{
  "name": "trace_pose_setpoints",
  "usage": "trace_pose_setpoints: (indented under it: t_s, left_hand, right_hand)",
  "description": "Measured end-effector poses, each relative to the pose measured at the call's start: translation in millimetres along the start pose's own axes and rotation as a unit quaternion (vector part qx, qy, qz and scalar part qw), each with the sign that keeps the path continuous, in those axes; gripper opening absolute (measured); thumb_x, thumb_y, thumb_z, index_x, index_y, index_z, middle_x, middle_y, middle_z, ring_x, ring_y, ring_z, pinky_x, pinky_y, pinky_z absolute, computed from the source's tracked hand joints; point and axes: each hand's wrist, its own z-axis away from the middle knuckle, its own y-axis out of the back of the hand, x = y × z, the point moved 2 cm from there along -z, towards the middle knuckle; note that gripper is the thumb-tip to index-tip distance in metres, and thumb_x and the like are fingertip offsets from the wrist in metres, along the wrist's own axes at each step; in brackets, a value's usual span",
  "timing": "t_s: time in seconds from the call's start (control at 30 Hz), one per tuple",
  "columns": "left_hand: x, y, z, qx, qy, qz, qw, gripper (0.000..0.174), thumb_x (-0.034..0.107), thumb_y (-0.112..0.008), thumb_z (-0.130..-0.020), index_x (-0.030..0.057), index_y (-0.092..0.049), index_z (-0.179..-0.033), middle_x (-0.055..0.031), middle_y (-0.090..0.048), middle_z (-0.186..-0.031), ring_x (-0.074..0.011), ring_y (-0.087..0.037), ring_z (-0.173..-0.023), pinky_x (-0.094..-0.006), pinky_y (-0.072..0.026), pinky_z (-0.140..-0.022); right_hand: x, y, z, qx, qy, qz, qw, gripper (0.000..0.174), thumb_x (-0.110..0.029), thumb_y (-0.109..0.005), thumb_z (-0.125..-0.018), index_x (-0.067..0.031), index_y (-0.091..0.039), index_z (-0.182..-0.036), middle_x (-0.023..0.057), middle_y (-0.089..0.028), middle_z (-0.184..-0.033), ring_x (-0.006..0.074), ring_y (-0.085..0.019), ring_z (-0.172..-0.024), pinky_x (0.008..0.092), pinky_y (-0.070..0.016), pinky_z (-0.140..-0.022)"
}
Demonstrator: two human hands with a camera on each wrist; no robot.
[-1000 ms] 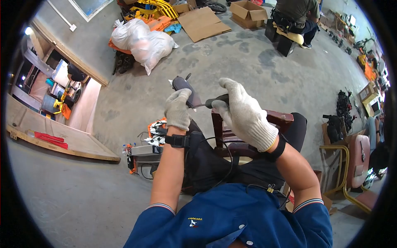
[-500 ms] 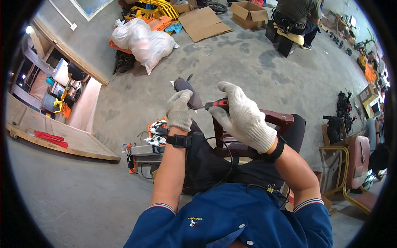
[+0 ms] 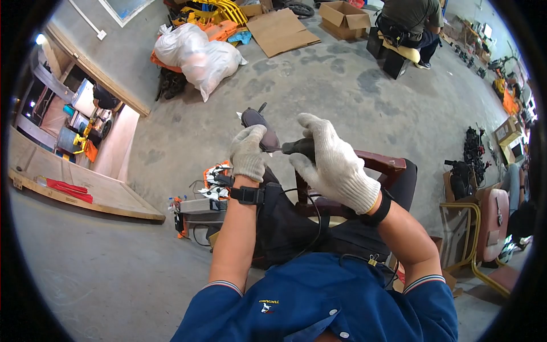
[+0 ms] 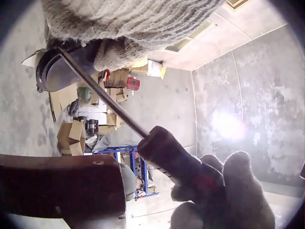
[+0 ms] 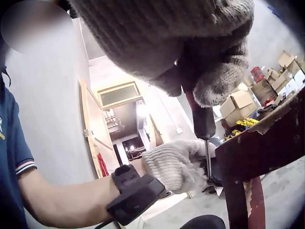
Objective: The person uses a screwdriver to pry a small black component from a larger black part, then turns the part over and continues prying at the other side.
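Note:
The left hand [image 3: 248, 153], in a white knit glove, grips a dark rounded part [image 3: 261, 126] in the head view. From the right, the gloved right hand [image 3: 336, 162] holds a screwdriver [image 3: 299, 149] by its black and red handle, thumb and fingers round it. Its metal shaft [image 4: 102, 93] runs to the dark part [image 4: 64, 71] in the left wrist view, where the tip meets or overlaps it; actual contact cannot be told. In the right wrist view the shaft [image 5: 208, 157] points down beside the left hand [image 5: 176, 164].
A dark red wooden chair or stool frame [image 3: 384, 162] stands under the right hand. Orange and white parts [image 3: 216, 181] lie left of the legs. White bags [image 3: 196, 60], cardboard [image 3: 282, 33] and a seated person [image 3: 407, 28] are farther off.
The right hand has shifted slightly and its fingers have moved on the screwdriver, whose handle has turned so its red patch no longer shows. The left hand keeps its hold, moving barely.

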Motion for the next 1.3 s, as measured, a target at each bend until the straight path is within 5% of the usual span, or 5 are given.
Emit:
trace_pose_setpoints:
  t_s: [0.37, 0.57, 0.8, 1.07, 1.3]
  left_hand:
    - [-2, 1, 1, -0.011, 0.000, 0.035, 0.999, 0.012, 0.020, -0.075, -0.091, 0.0096, -0.076, -0.097, -0.0018, -0.067, -0.077, -0.0074, -0.048, -0.046, -0.0261, -0.0289, -0.034]
    - [6, 10, 7, -0.058, 0.011, 0.031, 0.998, 0.013, 0.017, -0.072, -0.094, 0.0053, -0.075, -0.100, -0.0062, -0.074, -0.086, -0.0090, -0.067, -0.064, -0.0226, -0.0386, -0.040]
    - [6, 4, 15, -0.125, -0.014, 0.068, 0.990, 0.017, 0.021, -0.075, -0.095, 0.0065, -0.074, -0.105, -0.0061, -0.075, -0.089, -0.0079, -0.067, -0.064, -0.0219, -0.0312, -0.035]
    - [5, 2, 19, -0.137, -0.043, 0.066, 0.987, 0.017, 0.016, -0.071, -0.099, 0.0031, -0.074, -0.110, -0.0066, -0.076, -0.094, -0.0118, -0.072, -0.076, -0.0216, -0.0531, -0.059]
    - [15, 2, 26, -0.128, -0.025, 0.011, 0.991, 0.019, 0.016, -0.070, -0.100, 0.0020, -0.074, -0.112, -0.0060, -0.075, -0.097, -0.0114, -0.071, -0.083, -0.0243, -0.0565, -0.070]
  right_hand:
    - [1, 16, 3, -0.009, 0.026, -0.058, 0.998, 0.042, -0.010, -0.073, -0.092, 0.0000, -0.054, -0.128, 0.0203, -0.065, -0.113, 0.0366, -0.072, -0.099, 0.0412, -0.0578, -0.085]
    - [28, 31, 11, 0.094, -0.179, -0.242, 0.949, 0.038, -0.013, -0.070, -0.097, 0.0026, -0.055, -0.128, 0.0085, -0.068, -0.096, 0.0132, -0.066, -0.080, 0.0292, -0.0573, -0.075]
    - [42, 34, 16, 0.123, -0.220, -0.360, 0.898, 0.036, -0.020, -0.067, -0.102, 0.0007, -0.054, -0.129, 0.0078, -0.068, -0.092, 0.0115, -0.067, -0.078, 0.0271, -0.0579, -0.072]
    - [44, 35, 19, 0.121, -0.235, -0.372, 0.890, 0.036, -0.020, -0.067, -0.102, 0.0009, -0.054, -0.128, 0.0083, -0.068, -0.092, 0.0121, -0.067, -0.077, 0.0274, -0.0584, -0.070]
    - [45, 35, 19, 0.110, -0.236, -0.361, 0.896, 0.036, -0.020, -0.066, -0.103, 0.0023, -0.053, -0.128, 0.0085, -0.068, -0.089, 0.0123, -0.067, -0.075, 0.0274, -0.0578, -0.069]
